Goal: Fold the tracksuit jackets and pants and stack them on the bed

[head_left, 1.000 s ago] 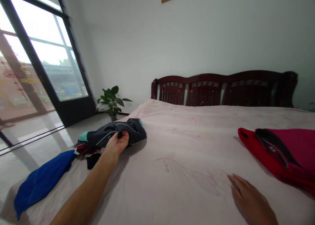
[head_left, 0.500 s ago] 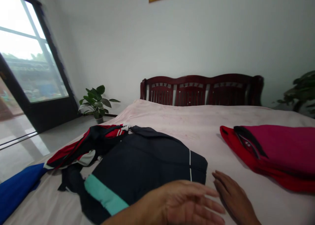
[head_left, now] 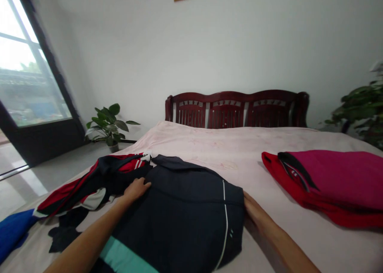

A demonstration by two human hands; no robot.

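A dark navy jacket with white piping and a teal panel lies folded on the pink bedsheet, its collar toward the headboard. At its upper left edge, my left hand has its fingers bent closed on the fabric. My right hand is at the opposite side edge, fingers together against the cloth and the fingertips partly hidden by it. Beside my left hand lies a crumpled red, navy and white jacket.
Folded magenta and red clothes lie on the right of the bed. Blue cloth is at the left edge. Beyond are a dark wooden headboard, potted plants on both sides and a glass door.
My left hand has moved from above the jacket's near part to its upper left edge. My right hand has come in from the bedsheet to the jacket's right edge.
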